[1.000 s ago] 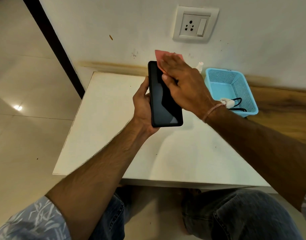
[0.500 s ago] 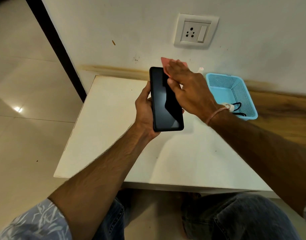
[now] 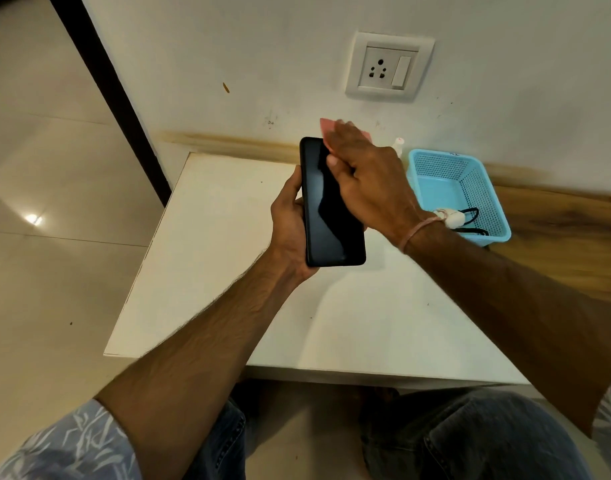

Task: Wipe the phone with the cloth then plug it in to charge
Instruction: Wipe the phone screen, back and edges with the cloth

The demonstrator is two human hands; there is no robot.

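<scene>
Left hand point(image 3: 290, 220) grips phone point(image 3: 331, 209) by its left edge, screen up, held above table point(image 3: 210, 254). Right hand point(image 3: 369, 181): fingers fairly straight, pressing pink cloth point(image 3: 326, 131) onto phone's top end. Charger point(image 3: 454, 218) in blue basket point(image 3: 470, 188); socket point(image 3: 388, 65) on wall above.

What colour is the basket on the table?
The basket is light blue, clearest in the head view.
</scene>
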